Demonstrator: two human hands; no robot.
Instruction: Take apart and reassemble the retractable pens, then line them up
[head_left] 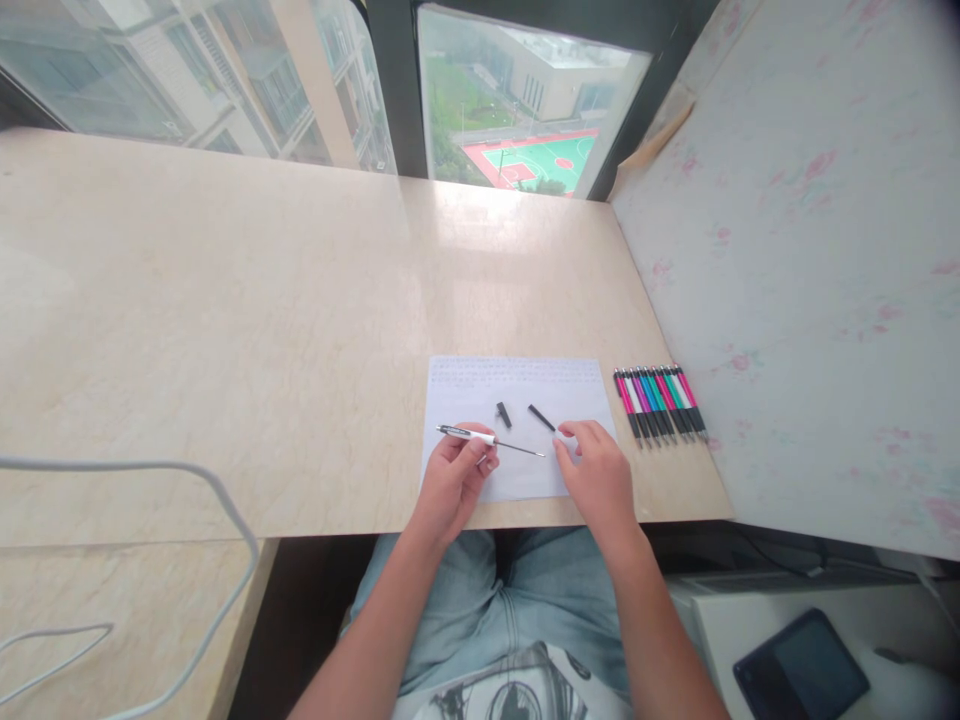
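Note:
My left hand (457, 475) is closed around a partly dismantled pen (469, 434), whose white barrel points left and whose thin refill sticks out to the right. My right hand (592, 465) hovers over the white sheet of paper (517, 385), its fingers curled and pinched near the refill's tip; whether they hold anything is hidden. Two small black pen parts lie on the sheet: a short cap piece (503, 414) and a longer tip piece (541, 418), just beyond my right fingers.
A row of several coloured pens (660, 402) lies to the right of the sheet on the beige marble desk (262, 330). A pale wall panel stands at the right. A white cable (187, 560) loops at the lower left. A dark tablet (802, 670) rests below right.

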